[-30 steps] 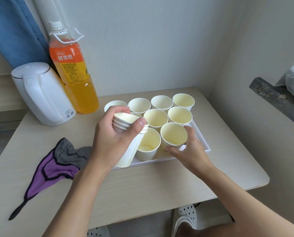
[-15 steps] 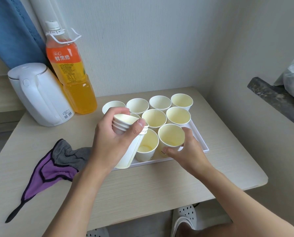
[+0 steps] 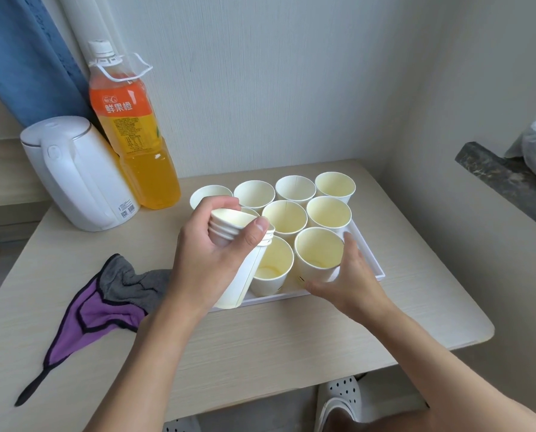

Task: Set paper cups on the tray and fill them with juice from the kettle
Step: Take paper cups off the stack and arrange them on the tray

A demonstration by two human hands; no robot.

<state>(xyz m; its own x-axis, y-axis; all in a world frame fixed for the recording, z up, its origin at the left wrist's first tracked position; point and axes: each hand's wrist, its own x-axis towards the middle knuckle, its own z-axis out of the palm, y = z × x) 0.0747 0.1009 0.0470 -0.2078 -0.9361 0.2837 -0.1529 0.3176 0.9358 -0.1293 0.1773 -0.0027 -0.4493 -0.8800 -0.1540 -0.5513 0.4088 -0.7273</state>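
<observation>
Left hand curled round stack, thumb over the top rims, wrist bent in. Right hand at tray's near edge, thumb and fingers round cup; grip looks light, palm hidden.

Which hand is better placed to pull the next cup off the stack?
Probably right. The left hand grips the cup stack; the right hand holds only the front-right cup, standing on the tray, close beside the stack.

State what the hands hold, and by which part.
The left hand grips the stack of nested cups near its rims; the right hand holds the front-right cup on the tray by its lower wall.
</observation>
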